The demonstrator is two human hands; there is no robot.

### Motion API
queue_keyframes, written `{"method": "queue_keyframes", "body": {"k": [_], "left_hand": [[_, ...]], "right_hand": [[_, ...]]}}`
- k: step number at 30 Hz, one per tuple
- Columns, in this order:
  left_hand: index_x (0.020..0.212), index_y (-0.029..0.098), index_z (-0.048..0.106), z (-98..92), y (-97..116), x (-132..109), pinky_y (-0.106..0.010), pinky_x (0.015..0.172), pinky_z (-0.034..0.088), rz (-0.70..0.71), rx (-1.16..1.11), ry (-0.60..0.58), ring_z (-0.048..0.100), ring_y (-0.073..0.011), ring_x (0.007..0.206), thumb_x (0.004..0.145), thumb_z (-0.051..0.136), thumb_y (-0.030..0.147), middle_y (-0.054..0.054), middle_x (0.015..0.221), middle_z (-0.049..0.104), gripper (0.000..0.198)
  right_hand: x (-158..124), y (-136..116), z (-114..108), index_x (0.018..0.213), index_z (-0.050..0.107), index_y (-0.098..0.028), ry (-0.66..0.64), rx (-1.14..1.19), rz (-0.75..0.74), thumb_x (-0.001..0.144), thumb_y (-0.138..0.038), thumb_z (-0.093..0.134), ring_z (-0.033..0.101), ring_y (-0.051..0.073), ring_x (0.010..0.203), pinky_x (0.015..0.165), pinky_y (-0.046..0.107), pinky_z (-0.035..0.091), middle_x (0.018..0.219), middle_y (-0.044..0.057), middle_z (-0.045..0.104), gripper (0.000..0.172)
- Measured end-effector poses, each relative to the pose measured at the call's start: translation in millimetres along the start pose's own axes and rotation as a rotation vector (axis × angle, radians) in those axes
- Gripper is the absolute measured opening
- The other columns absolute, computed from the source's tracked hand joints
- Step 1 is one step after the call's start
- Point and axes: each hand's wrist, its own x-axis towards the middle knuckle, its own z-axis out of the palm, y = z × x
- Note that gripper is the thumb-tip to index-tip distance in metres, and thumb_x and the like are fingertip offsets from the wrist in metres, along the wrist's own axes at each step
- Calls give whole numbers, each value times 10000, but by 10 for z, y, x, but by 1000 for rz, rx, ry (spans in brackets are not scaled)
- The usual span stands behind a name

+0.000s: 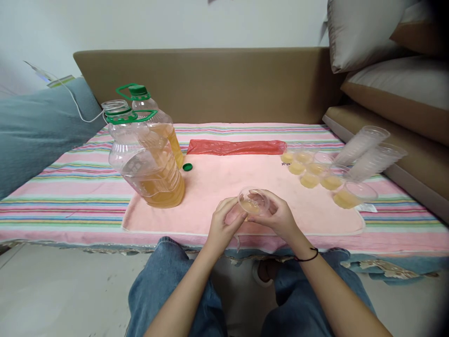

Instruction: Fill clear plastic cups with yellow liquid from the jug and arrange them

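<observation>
Between left hand (226,217) and right hand (277,210), fingers curled round sides: plastic cup (258,198) of pale liquid (250,206), over towel (210,192). Probably light, thin, easily squeezed; best gripped lightly below rim, kept level. Farther right, part-filled cups (331,181); left, uncapped bottle (150,178), likely heavy.

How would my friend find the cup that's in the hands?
Find the striped cloth, then the pink mat on it. Toward the mat's near edge, look between the left hand and right hand for a clear plastic cup. Unlike the part-filled cups standing at right, it's held.
</observation>
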Motion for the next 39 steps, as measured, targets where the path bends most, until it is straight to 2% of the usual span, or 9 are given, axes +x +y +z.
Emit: {"method": "queue_keyframes", "body": {"k": [17,28,35,39], "left_hand": [[1222,220,607,7,-22,-10,-419,1040,411,-29,-3,-10,555,-225,1178,867,601,283,-98,1238,631,361],[1233,237,603,-8,22,3,-414,1040,409,-33,-22,-27,549,-229,1191,861,616,352,-90,1249,628,390],[1314,294,533,-6,-15,-36,-397,1112,334,-15,-75,-61,470,-208,1289,960,439,315,-43,1385,547,367],[1313,273,523,2,-48,-51,-411,1131,315,-23,-115,-45,453,-211,1305,951,454,310,-50,1396,530,370]], "right_hand": [[7,-30,6,1073,646,-233,16,-24,-1,543,-342,888,641,273,1079,953,428,510,1134,81,694,593],[7,-33,-4,1089,644,-237,9,-23,1,553,-368,883,641,273,1082,963,447,505,1142,80,694,601],[4,-74,-13,1080,636,-245,28,-147,-145,625,-300,847,622,260,1052,926,411,497,1090,63,671,504],[12,-93,-17,1054,630,-254,63,-249,-239,668,-318,806,607,264,1032,919,422,488,1074,63,649,429]]}}
